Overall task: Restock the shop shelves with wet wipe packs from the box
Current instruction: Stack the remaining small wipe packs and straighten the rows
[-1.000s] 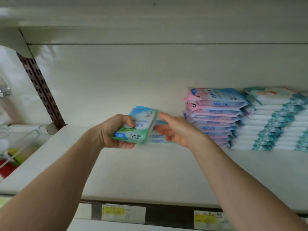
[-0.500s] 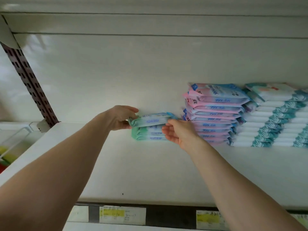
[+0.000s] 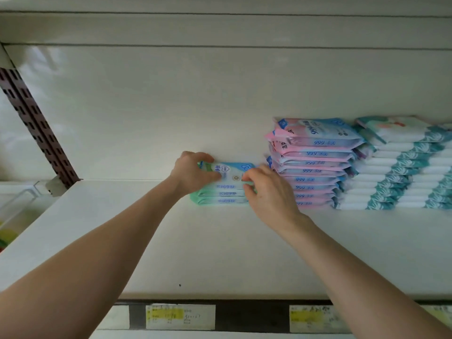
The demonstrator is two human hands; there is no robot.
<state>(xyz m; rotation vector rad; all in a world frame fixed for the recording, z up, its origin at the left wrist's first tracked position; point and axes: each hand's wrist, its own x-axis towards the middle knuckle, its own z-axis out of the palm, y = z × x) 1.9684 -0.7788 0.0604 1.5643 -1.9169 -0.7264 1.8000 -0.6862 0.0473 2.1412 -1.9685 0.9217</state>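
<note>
A short stack of three green and blue wet wipe packs (image 3: 226, 192) lies flat near the back of the white shelf (image 3: 171, 241). My left hand (image 3: 193, 173) grips the left end of the top pack, fingers curled over its far edge. My right hand (image 3: 266, 192) holds the stack's right end, with the fingertips pinching the top pack. The box is not in view.
A tall stack of pink and blue wipe packs (image 3: 315, 165) stands just right of my right hand. Beyond it is a stack of white and teal packs (image 3: 401, 172). A brown perforated upright (image 3: 36, 126) bounds the shelf on the left. Price labels (image 3: 179, 316) line the front edge.
The pack I held upright in front of me now lies flat on top of the stack. Both hands have reached further back and stay on its ends.
</note>
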